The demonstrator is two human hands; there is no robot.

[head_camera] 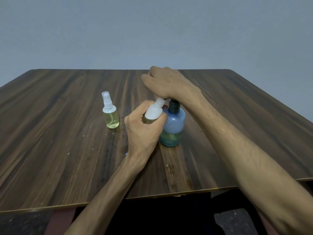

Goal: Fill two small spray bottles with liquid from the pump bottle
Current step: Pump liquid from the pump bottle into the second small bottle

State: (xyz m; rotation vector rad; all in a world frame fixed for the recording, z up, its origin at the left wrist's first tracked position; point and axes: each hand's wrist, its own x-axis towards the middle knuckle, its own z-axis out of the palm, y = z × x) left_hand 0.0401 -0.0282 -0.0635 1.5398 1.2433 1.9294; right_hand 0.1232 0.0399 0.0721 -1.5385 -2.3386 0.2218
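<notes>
Now left hand grips uncapped spray bottle; right hand presses pump bottle, fingers hidden.

Left hand fingers curled; right hand palm down.

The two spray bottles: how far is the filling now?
Done, it seems: the capped spray bottle stands apart, holding yellowish liquid. In hand: the left hand tilts the open bottle at the pump bottle while the right hand presses the pump. Left: finish filling, then cap it.
</notes>
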